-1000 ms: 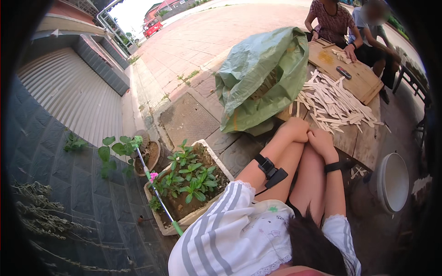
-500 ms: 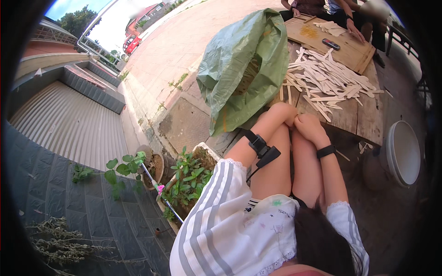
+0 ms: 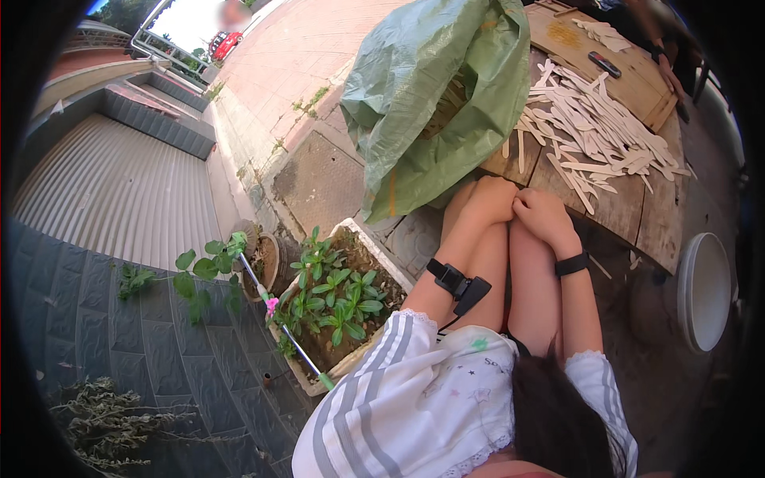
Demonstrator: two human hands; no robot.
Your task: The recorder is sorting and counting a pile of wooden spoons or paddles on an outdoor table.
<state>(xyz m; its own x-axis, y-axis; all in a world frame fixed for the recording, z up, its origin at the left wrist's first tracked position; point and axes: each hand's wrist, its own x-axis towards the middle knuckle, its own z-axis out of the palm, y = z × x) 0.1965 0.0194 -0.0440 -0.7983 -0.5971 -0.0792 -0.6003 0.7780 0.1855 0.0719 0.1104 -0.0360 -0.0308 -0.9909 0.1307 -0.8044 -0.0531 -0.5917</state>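
My left hand [image 3: 492,199] and my right hand [image 3: 543,216] rest against each other above my bare knees, near the close edge of a wooden table [image 3: 615,205]. Both have their fingers curled in. Whatever lies inside them, if anything, is hidden by the knuckles. A heap of flat pale wooden sticks [image 3: 599,119] covers part of the table just beyond my hands. To their far left stands a large green woven sack [image 3: 430,95], its mouth gaping toward the table, with some sticks showing inside.
A wooden board [image 3: 637,76] on the table bears a dark phone-like device [image 3: 604,64] and more sticks. Another person's arm [image 3: 671,76] reaches in at the far right. A white-rimmed bucket [image 3: 704,291] stands right of my legs, a planter [image 3: 362,362] to my left.
The view has shifted, so table, sticks and bucket appear farther right and more of the planter shows. My hands stay together at my knees; the left hand's back has turned more into view.
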